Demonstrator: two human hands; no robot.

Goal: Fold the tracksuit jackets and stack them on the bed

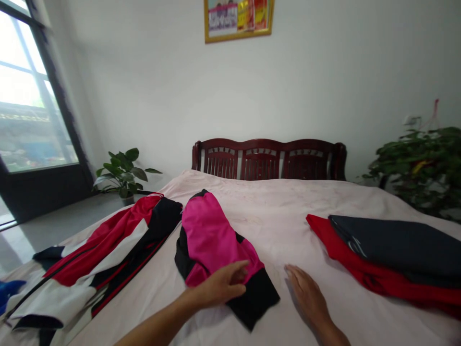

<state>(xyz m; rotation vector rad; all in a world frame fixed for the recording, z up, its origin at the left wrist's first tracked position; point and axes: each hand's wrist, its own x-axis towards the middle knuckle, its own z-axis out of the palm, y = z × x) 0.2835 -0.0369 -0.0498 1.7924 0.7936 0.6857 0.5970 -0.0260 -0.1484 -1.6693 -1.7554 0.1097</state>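
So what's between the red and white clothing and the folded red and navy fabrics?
The head view shows a pink and black garment, left hand and right hand.

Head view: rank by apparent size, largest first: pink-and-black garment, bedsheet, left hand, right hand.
1. Bedsheet
2. Pink-and-black garment, partly covered by the left hand
3. Left hand and right hand: look about alike, not ranked

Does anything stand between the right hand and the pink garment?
Nothing visible does: only a strip of sheet separates the right hand from the garment. The left hand is over the garment, outside that gap.
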